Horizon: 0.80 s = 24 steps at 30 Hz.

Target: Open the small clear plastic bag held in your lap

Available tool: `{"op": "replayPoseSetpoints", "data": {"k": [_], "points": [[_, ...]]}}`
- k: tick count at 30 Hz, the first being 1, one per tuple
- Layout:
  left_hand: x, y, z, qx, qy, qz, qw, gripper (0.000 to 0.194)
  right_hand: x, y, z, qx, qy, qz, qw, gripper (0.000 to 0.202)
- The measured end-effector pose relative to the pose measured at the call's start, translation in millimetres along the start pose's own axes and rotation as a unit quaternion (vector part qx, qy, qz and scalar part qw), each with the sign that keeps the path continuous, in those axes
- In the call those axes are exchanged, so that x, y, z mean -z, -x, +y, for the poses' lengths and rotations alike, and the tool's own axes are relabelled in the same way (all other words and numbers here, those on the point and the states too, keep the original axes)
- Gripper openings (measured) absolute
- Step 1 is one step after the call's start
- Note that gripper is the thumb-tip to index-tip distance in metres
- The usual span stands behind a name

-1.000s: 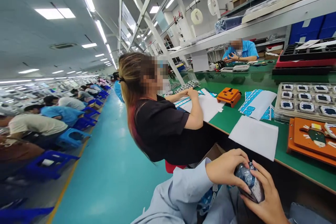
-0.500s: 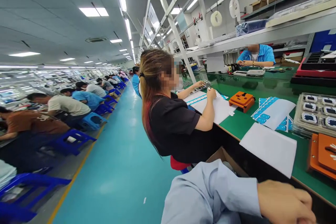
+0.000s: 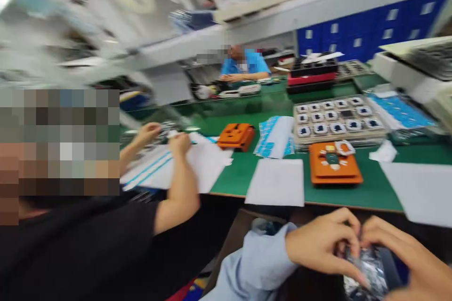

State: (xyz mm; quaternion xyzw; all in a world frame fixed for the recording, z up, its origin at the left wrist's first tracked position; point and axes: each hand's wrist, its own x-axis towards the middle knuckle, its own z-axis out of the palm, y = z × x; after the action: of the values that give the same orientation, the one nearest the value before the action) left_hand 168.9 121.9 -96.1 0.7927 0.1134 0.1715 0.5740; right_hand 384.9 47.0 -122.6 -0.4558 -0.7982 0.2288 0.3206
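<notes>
My left hand [image 3: 325, 247] and my right hand [image 3: 409, 258] meet below the table edge at the lower right, both gripping a small shiny foil-wrapped packet [image 3: 367, 270]. A pale blue sleeve covers my left forearm. The fingers hide much of the packet, and the picture is blurred. Straight ahead on the green table [image 3: 247, 169] lies an orange jig [image 3: 334, 164] with small parts on it, beside a white sheet [image 3: 277, 181].
A co-worker in a black top sits close at my left, hands on white sheets [image 3: 176, 160]. A tray of small parts [image 3: 335, 120], a second orange jig [image 3: 236, 135] and blue label sheets [image 3: 275, 135] lie further back. Another person in blue [image 3: 243, 66] sits across the table.
The view has swung right and down from the aisle to the table. Both my hands are back in view together on the packet; half a second ago only one showed.
</notes>
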Motion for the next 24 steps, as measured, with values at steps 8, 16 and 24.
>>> {"op": "replayPoseSetpoints", "data": {"k": [8,16,24], "points": [[12.6,-15,2,0.115,0.139,-0.036,0.983,0.034,38,-18,-30,-0.074,-0.116,-0.117,0.984,0.06],[7.4,-9,1,0.116,0.122,0.047,0.985,0.035,25,-23,-39,-0.028,-0.07,-0.01,0.997,0.029],[6.6,-2,4,0.072,0.056,0.015,0.996,0.031,30,-25,-32,-0.014,-0.102,-0.072,0.992,0.02]]}}
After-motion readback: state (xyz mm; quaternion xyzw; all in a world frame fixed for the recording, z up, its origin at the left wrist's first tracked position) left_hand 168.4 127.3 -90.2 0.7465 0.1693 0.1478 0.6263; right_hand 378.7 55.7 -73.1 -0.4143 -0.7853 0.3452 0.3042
